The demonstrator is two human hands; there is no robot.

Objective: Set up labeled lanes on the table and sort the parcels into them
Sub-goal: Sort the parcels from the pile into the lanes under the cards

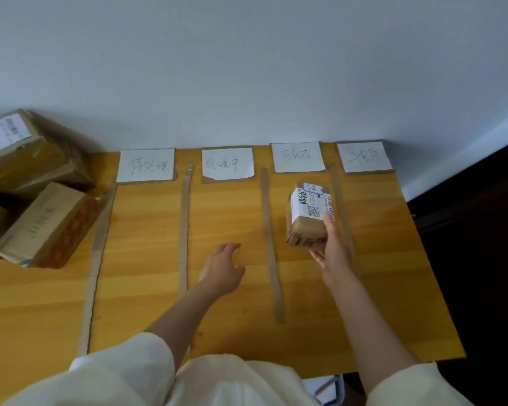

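I am holding a small cardboard parcel (307,218) in my right hand (333,253), fingers curled under its near end and thumb pressed along its right side, over the third lane from the left of a yellow wooden worktop (393,288); whether the parcel is touching the surface I cannot tell. Its white shipping label is facing up, with handwriting and a barcode showing. My left hand (222,271) is hovering flat over the second lane, fingers relaxed and spread, gripping nothing. Four white paper lane labels are lying along the far edge against the wall: the first label (145,165), the second label (228,164), the third label (298,156) and the fourth label (364,156), each carrying handwritten characters. Brown strips are dividing the lanes: the left strip (96,273), the second strip (184,230), the third strip (272,247) and the fourth strip (342,206), the last partly hidden behind my right hand. More cardboard boxes (38,200) are waiting in a pile at the worktop's far left corner, outside the lanes
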